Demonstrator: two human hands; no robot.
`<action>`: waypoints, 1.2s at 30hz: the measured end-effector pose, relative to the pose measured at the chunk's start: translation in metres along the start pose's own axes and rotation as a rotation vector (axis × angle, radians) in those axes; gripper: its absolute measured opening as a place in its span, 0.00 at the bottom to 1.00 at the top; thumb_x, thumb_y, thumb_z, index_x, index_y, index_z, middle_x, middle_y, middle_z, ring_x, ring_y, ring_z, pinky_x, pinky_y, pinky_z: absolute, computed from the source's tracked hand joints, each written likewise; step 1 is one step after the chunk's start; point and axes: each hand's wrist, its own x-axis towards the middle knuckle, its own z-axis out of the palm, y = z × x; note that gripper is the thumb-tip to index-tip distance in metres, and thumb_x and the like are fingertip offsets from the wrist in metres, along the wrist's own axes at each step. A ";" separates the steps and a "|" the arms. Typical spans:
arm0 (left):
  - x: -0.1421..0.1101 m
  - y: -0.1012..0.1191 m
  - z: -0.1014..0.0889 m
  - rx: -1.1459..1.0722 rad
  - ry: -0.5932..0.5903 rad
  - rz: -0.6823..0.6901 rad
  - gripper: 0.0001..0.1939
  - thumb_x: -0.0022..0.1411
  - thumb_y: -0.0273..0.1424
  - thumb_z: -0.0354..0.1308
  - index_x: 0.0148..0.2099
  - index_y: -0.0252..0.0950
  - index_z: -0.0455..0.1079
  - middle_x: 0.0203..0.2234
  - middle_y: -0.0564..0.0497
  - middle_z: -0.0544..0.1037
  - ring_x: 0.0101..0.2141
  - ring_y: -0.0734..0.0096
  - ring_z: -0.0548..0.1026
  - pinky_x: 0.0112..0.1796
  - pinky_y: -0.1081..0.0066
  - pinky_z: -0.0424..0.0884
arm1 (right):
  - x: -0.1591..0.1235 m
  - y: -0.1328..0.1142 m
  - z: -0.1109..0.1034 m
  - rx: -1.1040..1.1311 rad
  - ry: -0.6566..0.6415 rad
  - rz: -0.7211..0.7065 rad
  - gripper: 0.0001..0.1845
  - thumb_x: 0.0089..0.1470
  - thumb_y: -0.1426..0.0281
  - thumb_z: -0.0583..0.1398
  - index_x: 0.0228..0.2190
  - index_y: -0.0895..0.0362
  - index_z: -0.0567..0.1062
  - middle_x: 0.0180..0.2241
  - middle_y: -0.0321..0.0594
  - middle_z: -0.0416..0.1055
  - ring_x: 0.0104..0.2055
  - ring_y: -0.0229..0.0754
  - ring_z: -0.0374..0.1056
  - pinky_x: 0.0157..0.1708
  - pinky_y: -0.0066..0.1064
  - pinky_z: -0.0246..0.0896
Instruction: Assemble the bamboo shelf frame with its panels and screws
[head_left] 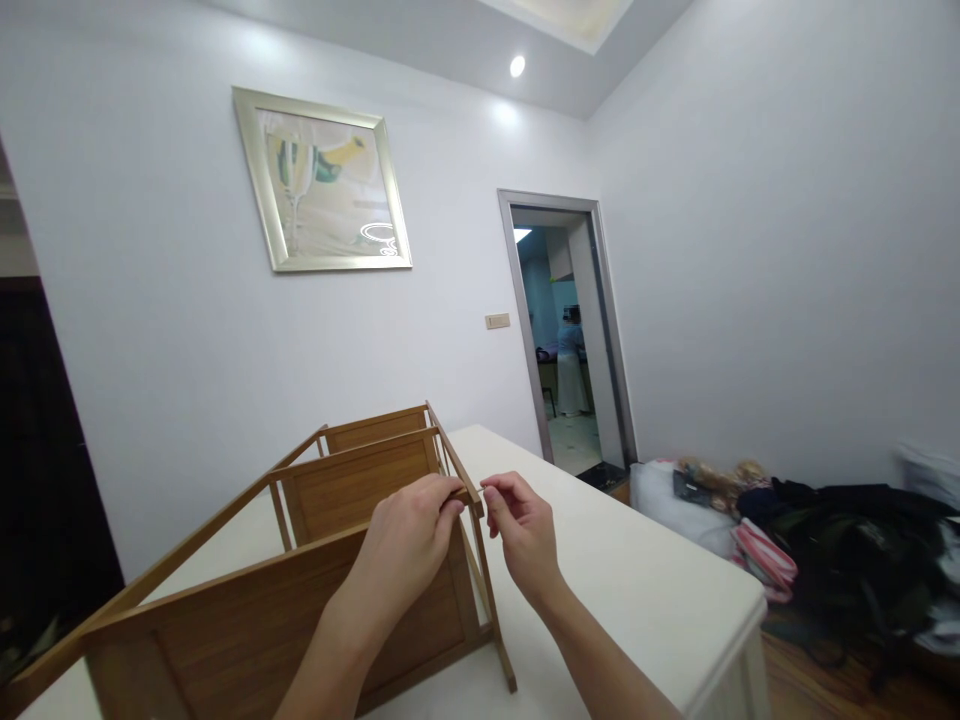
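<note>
A wooden shelf rack (247, 610) lies on its side on a white table (645, 580). My left hand (409, 545) is closed around the top corner of the rack's frame, fingers curled over the rail. My right hand (521, 530) sits just right of that corner, thumb and forefinger pinched on a very small thing, perhaps a screw, too small to name, at the rail's end.
A framed picture (326, 180) hangs on the wall ahead. An open doorway (566, 330) shows a person standing in a far room. Bags and clothes (810, 540) are heaped on the floor to the right of the table's edge.
</note>
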 end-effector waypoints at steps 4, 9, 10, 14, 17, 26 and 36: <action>0.001 -0.002 0.001 0.007 -0.014 -0.007 0.13 0.65 0.28 0.49 0.44 0.41 0.74 0.39 0.50 0.80 0.39 0.66 0.77 0.41 0.69 0.68 | 0.000 0.001 0.000 0.023 -0.002 0.008 0.13 0.55 0.58 0.61 0.32 0.55 0.75 0.25 0.34 0.68 0.21 0.33 0.61 0.19 0.25 0.60; 0.002 -0.002 0.001 0.002 -0.005 -0.014 0.13 0.65 0.28 0.50 0.44 0.41 0.75 0.38 0.51 0.80 0.38 0.66 0.77 0.41 0.70 0.68 | 0.000 0.000 0.000 0.035 -0.019 0.020 0.12 0.54 0.58 0.62 0.31 0.55 0.76 0.25 0.34 0.69 0.21 0.33 0.61 0.19 0.25 0.59; 0.002 -0.002 0.001 -0.001 -0.004 -0.014 0.12 0.65 0.28 0.50 0.44 0.41 0.75 0.38 0.51 0.80 0.38 0.66 0.77 0.41 0.70 0.68 | 0.000 0.000 0.000 0.032 -0.021 0.020 0.12 0.54 0.59 0.62 0.31 0.55 0.76 0.26 0.34 0.69 0.21 0.33 0.61 0.19 0.25 0.58; 0.002 -0.001 0.000 -0.008 -0.001 -0.005 0.12 0.65 0.29 0.49 0.43 0.41 0.74 0.38 0.51 0.80 0.38 0.66 0.77 0.40 0.70 0.67 | 0.000 0.000 0.001 0.032 -0.036 0.029 0.12 0.54 0.59 0.62 0.31 0.55 0.76 0.26 0.34 0.69 0.22 0.33 0.61 0.20 0.25 0.58; 0.003 0.000 0.000 0.000 -0.002 -0.005 0.12 0.65 0.29 0.49 0.43 0.41 0.74 0.37 0.50 0.80 0.38 0.65 0.77 0.41 0.69 0.67 | 0.001 0.000 0.001 0.039 -0.039 0.037 0.12 0.55 0.58 0.62 0.32 0.55 0.75 0.26 0.33 0.68 0.22 0.33 0.61 0.20 0.25 0.58; 0.001 -0.001 0.001 0.023 0.000 0.001 0.12 0.66 0.29 0.49 0.44 0.40 0.74 0.38 0.50 0.80 0.38 0.65 0.77 0.41 0.68 0.67 | 0.001 0.007 0.004 0.032 -0.077 0.016 0.13 0.59 0.57 0.58 0.33 0.55 0.71 0.25 0.31 0.64 0.23 0.34 0.60 0.21 0.25 0.57; 0.001 -0.003 0.002 0.022 0.017 0.016 0.11 0.65 0.28 0.50 0.43 0.40 0.74 0.38 0.51 0.80 0.38 0.65 0.77 0.41 0.68 0.68 | 0.006 0.008 0.006 -0.180 -0.116 -0.038 0.20 0.63 0.55 0.51 0.24 0.54 0.63 0.21 0.30 0.58 0.23 0.35 0.57 0.23 0.26 0.55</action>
